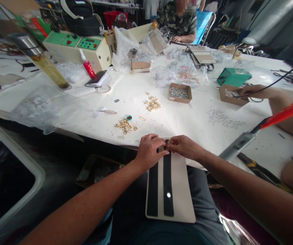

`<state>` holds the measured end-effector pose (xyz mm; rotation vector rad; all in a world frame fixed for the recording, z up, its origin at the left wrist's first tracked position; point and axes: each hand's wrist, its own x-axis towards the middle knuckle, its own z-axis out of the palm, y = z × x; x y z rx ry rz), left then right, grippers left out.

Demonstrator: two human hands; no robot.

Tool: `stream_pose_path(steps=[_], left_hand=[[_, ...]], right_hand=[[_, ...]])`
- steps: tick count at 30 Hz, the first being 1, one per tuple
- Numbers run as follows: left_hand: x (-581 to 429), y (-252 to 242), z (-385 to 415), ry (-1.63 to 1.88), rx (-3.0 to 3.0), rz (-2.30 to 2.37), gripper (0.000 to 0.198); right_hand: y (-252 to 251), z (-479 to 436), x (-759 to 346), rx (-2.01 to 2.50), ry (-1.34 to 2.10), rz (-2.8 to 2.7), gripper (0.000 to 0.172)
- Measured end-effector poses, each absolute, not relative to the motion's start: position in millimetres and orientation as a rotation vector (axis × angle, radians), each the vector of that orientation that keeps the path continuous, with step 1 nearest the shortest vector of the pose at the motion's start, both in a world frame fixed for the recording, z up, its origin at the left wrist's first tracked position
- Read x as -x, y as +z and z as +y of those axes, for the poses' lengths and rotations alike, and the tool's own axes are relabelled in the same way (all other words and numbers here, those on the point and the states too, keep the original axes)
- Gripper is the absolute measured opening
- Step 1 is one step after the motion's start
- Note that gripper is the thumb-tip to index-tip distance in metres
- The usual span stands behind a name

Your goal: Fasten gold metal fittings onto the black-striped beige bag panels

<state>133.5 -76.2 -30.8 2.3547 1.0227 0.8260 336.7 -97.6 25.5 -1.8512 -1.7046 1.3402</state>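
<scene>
Beige panel [180,194] lies on lap, upper end at table [197,131]; probably light, semi-stiff, best held by side edges. Left hand [149,149] part-open across its top; right hand [182,146] pinched closed at black strip [168,177], any held item hidden.

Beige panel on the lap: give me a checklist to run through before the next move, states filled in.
1. Panel placed: ok, it lies over the lap with its far end at the table edge.
2. Dark strips apart: ok, two run lengthwise, side by side, with a gap between.
3. Hands at the work: ok, left hand and right hand are both at the panel's far end.
4. Item at the right fingertips identified: cannot tell, too small and partly hidden.
5. Gold pieces contained: not ok, they lie loose on the table.
</scene>
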Motion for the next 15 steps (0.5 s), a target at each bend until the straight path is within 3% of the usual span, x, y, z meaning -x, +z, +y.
stream_pose_path(steps=[6,15], left_hand=[[-133,-32,-76,0.822,-2.382,1.008,0.026],[-134,-33,-71,0.872,-2.416,0.980,0.022]], right_hand=[[44,-107,-334,1.893,1.204,-1.607,0.023],[39,-239,-380,1.937,0.222,-0.733,0.050]])
